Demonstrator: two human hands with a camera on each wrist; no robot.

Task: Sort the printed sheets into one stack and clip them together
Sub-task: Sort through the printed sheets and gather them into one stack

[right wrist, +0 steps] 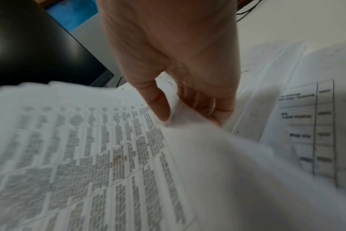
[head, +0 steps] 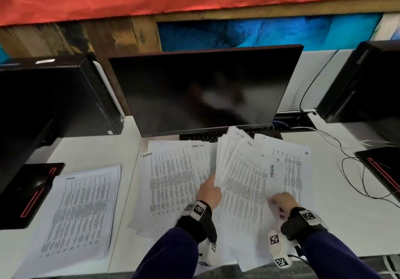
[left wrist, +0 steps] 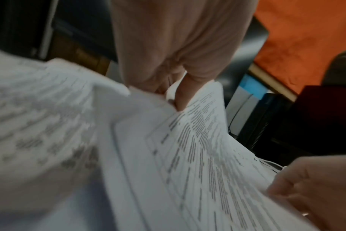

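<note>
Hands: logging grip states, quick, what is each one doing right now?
Left hand: pinching the left edge of the fanned bundle of printed sheets.
Right hand: pinching the bundle's right side.

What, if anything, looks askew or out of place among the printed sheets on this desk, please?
The fanned bundle of white printed sheets held by the left hand and right hand is splayed, its edges unaligned. Loose sheets beneath lie crooked and overlapping, some overhanging the white desk's front edge. No clip is visible.
</note>
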